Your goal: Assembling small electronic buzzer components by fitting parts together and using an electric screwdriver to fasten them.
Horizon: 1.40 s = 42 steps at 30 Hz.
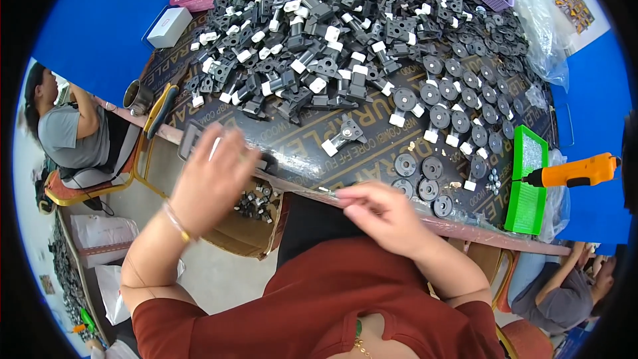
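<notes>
My left hand (216, 176) is raised at the table's near left edge and smeared by motion, so its fingers do not read clearly. A thin white piece (214, 149) shows by its fingertips, and a dark grey frame-like thing (191, 138) lies beside it. At the near edge my right hand (382, 214) has thumb and fingers drawn together in a pinch. A small pale sliver (325, 190) shows just off its fingertips; what the pinch holds is too small to name. Farther in, a single black bracket with a white end (344, 134) lies on the table.
A heap of black-and-white brackets (312, 46) covers the far side. Round black discs (432, 167) lie at right, beside a green tray (528, 179) and an orange electric screwdriver (578, 171). A metal cup (137, 96) stands left. A cardboard box (249, 242) with parts sits below the edge.
</notes>
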Each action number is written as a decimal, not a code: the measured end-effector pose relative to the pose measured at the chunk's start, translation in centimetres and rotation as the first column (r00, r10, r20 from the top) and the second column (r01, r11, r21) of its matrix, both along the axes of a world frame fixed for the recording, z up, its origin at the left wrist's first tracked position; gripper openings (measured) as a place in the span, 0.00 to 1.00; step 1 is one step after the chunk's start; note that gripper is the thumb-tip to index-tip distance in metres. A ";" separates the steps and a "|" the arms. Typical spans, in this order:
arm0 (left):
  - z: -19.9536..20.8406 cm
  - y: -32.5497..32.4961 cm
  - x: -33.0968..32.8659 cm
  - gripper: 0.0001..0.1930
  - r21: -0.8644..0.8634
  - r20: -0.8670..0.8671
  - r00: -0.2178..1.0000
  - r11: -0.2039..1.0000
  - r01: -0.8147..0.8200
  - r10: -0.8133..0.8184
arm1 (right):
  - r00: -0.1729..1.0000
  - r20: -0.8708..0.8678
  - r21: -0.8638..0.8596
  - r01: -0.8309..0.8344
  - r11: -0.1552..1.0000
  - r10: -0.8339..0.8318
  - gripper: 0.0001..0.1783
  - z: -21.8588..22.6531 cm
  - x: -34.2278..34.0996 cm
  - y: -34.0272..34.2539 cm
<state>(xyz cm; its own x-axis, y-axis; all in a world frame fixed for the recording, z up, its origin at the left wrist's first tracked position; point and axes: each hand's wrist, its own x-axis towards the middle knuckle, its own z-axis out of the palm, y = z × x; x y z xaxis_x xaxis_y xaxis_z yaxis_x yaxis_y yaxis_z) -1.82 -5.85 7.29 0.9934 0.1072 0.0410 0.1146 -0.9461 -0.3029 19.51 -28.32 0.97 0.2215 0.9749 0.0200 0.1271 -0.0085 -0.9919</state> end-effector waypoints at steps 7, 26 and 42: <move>-2.4 -5.7 -0.6 0.19 0.072 -0.313 0.891 0.927 0.368 -0.329 | 0.977 -0.124 -0.098 -0.188 0.977 0.175 0.20 -1.9 -3.4 4.7; -1.7 0.9 0.2 0.23 -0.104 -0.186 0.981 0.994 0.041 -0.060 | 0.973 -0.152 -0.092 -0.189 0.978 0.174 0.15 -2.1 -2.3 2.7; -3.1 -0.7 8.7 0.25 -0.564 0.309 0.944 0.821 0.082 0.118 | 0.922 -0.036 0.046 0.387 0.921 -0.386 0.13 1.8 5.1 -7.9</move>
